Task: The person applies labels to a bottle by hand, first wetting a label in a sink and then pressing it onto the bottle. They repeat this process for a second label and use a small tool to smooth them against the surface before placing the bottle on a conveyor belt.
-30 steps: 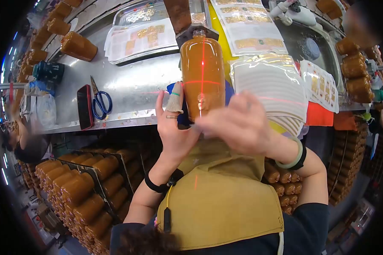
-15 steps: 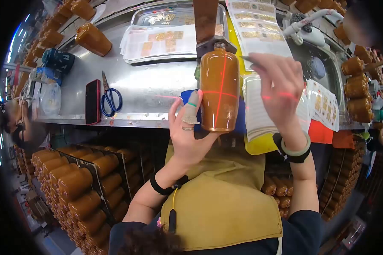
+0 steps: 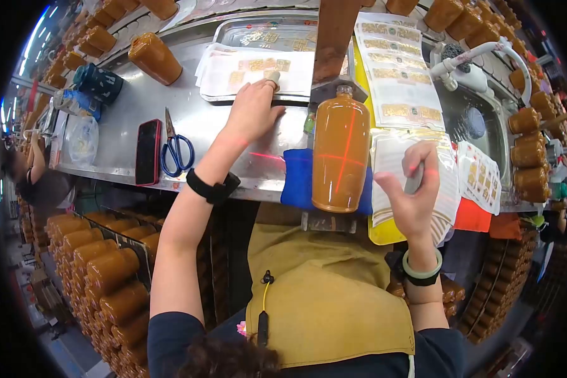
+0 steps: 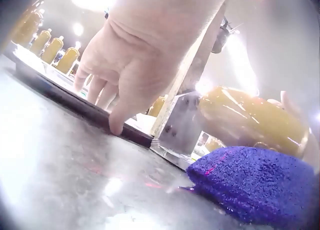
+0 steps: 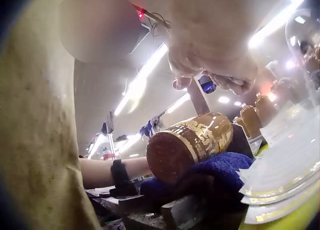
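An amber bottle [image 3: 341, 142] lies with its neck at a metal bracket [image 3: 339, 88], a blue cloth [image 3: 296, 179] beneath it and red laser lines across it. Gold patterning shows on the bottle [image 5: 200, 135] in the right wrist view. My left hand [image 3: 251, 113] reaches over the tray's near edge, fingers extended and touching the sheet of gold decals [image 3: 233, 66]; the left wrist view shows this hand [image 4: 140, 65] with its fingers spread. To the right of the bottle, my right hand [image 3: 416, 195] holds a small grey flat piece [image 3: 414, 181] in curled fingers, apart from the bottle.
A phone [image 3: 148, 153] and blue-handled scissors [image 3: 177, 154] lie at the left, near another amber bottle [image 3: 155, 58]. Stacked white sheets [image 3: 390, 151] lie under my right hand, beside more decal sheets [image 3: 479, 173] and a sink [image 3: 485, 107]. A wooden upright [image 3: 335, 38] rises behind the bottle.
My left hand has left the bottle's side and moved up and left to the decal sheet. My right hand first went from the bottle's lower end to its upper right, then lower over the white sheets.
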Demonstrator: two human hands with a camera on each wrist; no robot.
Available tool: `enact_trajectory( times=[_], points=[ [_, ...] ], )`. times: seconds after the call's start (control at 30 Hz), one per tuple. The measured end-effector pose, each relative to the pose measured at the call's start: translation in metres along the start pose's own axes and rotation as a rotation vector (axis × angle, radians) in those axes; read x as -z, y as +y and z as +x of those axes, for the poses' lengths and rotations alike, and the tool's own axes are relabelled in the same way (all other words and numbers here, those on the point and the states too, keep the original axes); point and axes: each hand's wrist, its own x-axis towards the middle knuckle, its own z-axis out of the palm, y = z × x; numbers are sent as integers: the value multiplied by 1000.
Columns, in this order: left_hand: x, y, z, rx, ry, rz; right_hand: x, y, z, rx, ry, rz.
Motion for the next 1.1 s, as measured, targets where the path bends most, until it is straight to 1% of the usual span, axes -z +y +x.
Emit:
enact_trajectory(
  times=[0.07,0.13,0.17,0.2,0.27,0.3,0.33,0.4,0.43,0.47,0.53,0.57,0.6,0.67,0.7,0.73,0.8,0.87,0.93,0.97,1.0,1.07,1.1],
  points=[
    [-5,-8,5,-31,-8,21,2,-3,-7,-2,-26,-41],
    [9,3,9,15,-50,85,4,-5,-14,55,-70,-108],
    [6,0,8,-27,17,95,4,-14,-15,67,-84,-131],
    [6,0,6,-24,14,91,0,-18,-17,64,-87,-132],
    [9,2,6,6,34,-17,-9,-27,-21,320,-220,-234],
    [9,-1,6,-45,96,22,-15,-25,-28,407,-238,-317],
    [9,-2,5,-47,95,21,-22,-23,-31,405,-237,-318],
    [14,1,5,84,107,-151,-32,-19,-34,562,-269,-599],
    [18,4,4,119,106,-186,-34,-16,-32,542,-228,-581],
    [22,10,1,117,98,-191,-32,-13,-35,532,-229,-583],
    [31,24,-3,178,202,-383,-29,-6,-41,565,-172,-591],
    [34,26,-6,125,221,-329,-28,-4,-41,571,-123,-539],
    [38,32,-8,124,218,-332,-27,-1,-44,567,-124,-542],
    [49,48,-13,29,333,-323,-24,10,-52,509,-70,-480],
    [56,60,-14,21,366,-342,-25,18,-57,495,-54,-444],
    [60,67,-15,22,360,-347,-27,22,-60,489,-57,-447],
    [65,77,-17,-98,482,-222,-31,25,-64,441,13,-383],
    [67,90,-18,-122,510,-230,-29,27,-63,441,4,-372],
    [72,109,-20,-180,573,-315,-22,25,-57,345,-100,-208],
    [72,116,-20,-299,623,-316,-15,16,-48,300,-132,-144],
    [72,124,-22,-299,623,-315,-10,15,-41,300,-131,-143],
    [72,139,-28,-459,518,-276,-1,14,-27,233,-88,-149],
    [69,140,-35,-488,432,-247,1,9,-21,137,-63,-116]
  ],
)
